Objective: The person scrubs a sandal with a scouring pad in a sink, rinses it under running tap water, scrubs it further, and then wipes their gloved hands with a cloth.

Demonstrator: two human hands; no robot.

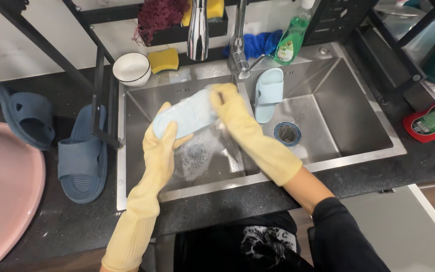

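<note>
Four slippers in all: two pale blue ones, one soapy slipper [185, 117] held in the grip over the sink and a second pale blue slipper [268, 94] just right of the grip, propped against the sink's divider; and two dark blue slippers [82, 156] [24, 120] well left of the grip on the counter. Two yellow rubber gloves, the left hand [159, 146] and the right hand [230, 108]. One white bowl [131, 69], one yellow sponge [163, 60], one green dish-soap bottle [291, 39], one blue cloth [260, 43], one pink basin [3, 191] and one red pouch [433, 121].
</note>
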